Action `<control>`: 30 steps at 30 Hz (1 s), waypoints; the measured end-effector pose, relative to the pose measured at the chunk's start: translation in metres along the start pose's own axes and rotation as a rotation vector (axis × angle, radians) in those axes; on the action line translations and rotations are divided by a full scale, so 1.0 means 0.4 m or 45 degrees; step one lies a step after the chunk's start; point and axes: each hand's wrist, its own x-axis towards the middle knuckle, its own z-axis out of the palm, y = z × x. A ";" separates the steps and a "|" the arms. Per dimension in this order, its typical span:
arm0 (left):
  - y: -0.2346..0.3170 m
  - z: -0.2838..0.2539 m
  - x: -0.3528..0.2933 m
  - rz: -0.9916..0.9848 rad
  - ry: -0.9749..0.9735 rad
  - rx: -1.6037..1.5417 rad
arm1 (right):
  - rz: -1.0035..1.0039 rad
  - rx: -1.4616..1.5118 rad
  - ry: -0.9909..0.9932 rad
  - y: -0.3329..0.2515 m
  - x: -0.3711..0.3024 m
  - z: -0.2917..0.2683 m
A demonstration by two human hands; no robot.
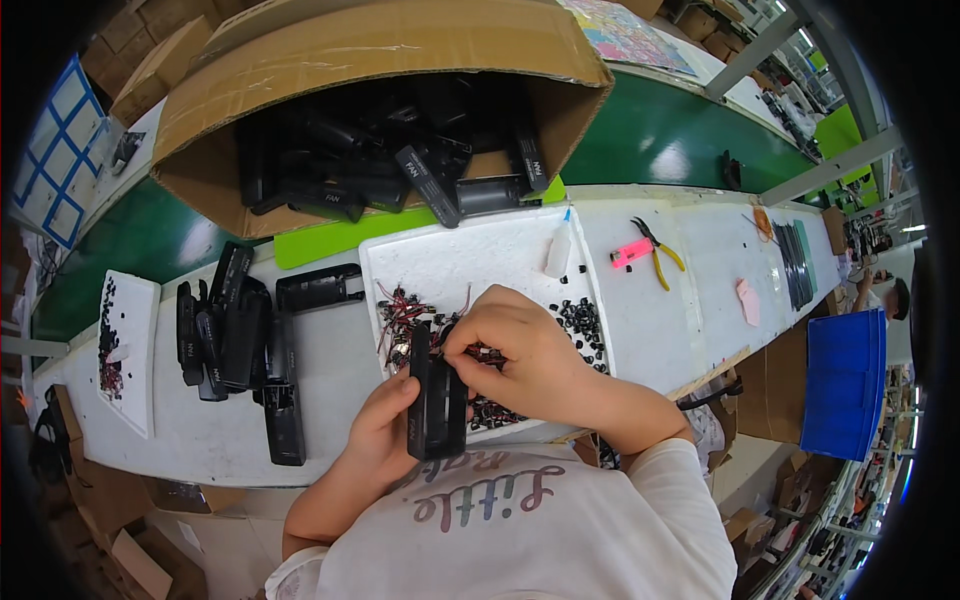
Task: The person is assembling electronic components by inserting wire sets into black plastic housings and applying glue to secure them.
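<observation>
In my left hand (380,428) is a long black plastic housing (437,412), held upright in front of my chest with the thumb along its side. My right hand (520,352) is closed in a pinch at the housing's upper inner edge; what the fingertips hold is hidden. Behind both hands lies a white foam tray (420,250). Bundles of red and black wires (400,308) fill its left part, and small black parts (582,328) are scattered at its right. A small white bottle with a blue tip (558,252) rests inside the tray's far right corner.
A big cardboard box (380,45) full of black housings opens toward me beyond the tray. More housings (240,335) pile up on the left, near another white tray (137,330). Yellow-handled pliers (660,258) and a pink tool (630,252) lie right. A green belt (670,130) runs behind.
</observation>
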 end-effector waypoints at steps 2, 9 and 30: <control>0.001 -0.002 0.000 -0.011 -0.010 -0.008 | -0.010 -0.016 0.015 -0.003 -0.002 0.005; -0.005 -0.012 0.005 -0.015 -0.006 -0.007 | -0.106 -0.109 0.073 -0.008 -0.002 0.012; -0.001 -0.009 0.035 -0.029 -0.019 -0.031 | -0.213 -0.153 0.127 0.000 -0.023 -0.006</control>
